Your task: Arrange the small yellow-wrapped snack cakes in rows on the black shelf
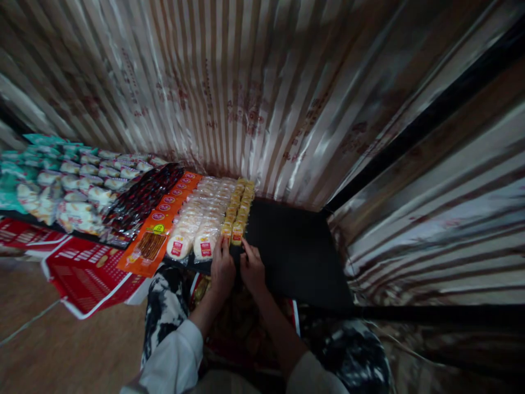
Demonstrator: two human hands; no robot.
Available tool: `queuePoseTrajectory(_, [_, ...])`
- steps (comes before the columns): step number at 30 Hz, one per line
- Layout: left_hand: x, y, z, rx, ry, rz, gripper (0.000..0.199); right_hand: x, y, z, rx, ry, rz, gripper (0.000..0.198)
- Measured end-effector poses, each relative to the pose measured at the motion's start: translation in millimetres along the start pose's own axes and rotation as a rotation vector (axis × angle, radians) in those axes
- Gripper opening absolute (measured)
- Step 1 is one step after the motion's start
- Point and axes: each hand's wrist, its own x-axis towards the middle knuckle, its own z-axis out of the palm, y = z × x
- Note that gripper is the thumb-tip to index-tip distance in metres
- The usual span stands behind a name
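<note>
From my remote seat, through the head camera, I look down on a black shelf (295,251) of wrapped snacks in dim light. My landmark is the orange column (176,200), a line of overlapping orange packets running from the back of the shelf to its front edge, the nearest showing brown sticks.

Just right of the orange column lie two rows of clear-wrapped white rounds (210,224), the nearest bearing red labels. Further right of it, beyond those rounds, are two narrow rows of small gold packets (241,210).

Both hands are to the right of the orange column's near end, at the front of the gold packets. The left hand (223,268) has its fingers nearly straight and close together, tips touching the front of the left gold row. The right hand (252,268) is half curled, thumb and forefinger near each other beside the front of the right gold row. The picture is dark and soft there, so I cannot tell whether either hand grips a packet.

Left of the orange column come dark red packets (143,200), then white packets (90,180), then green packets (14,180) at the far left. Below and left of it sits a red basket (96,273) with a white rim. Behind it rises shiny striped sheeting (254,65); well to its right, a dark post (422,120) slants across.
</note>
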Motion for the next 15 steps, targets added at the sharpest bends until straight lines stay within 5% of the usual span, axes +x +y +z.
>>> queuePoseTrajectory(9, [-5, -2, -5, -0.006, -0.035, 0.047, 0.048, -2, -3, 1, 0.073, 0.045, 0.018, 0.044])
queuePoseTrajectory(15, [-36, 5, -28, -0.106, -0.135, 0.201, 0.031, -36, -16, -25, 0.189, 0.03, -0.035, 0.027])
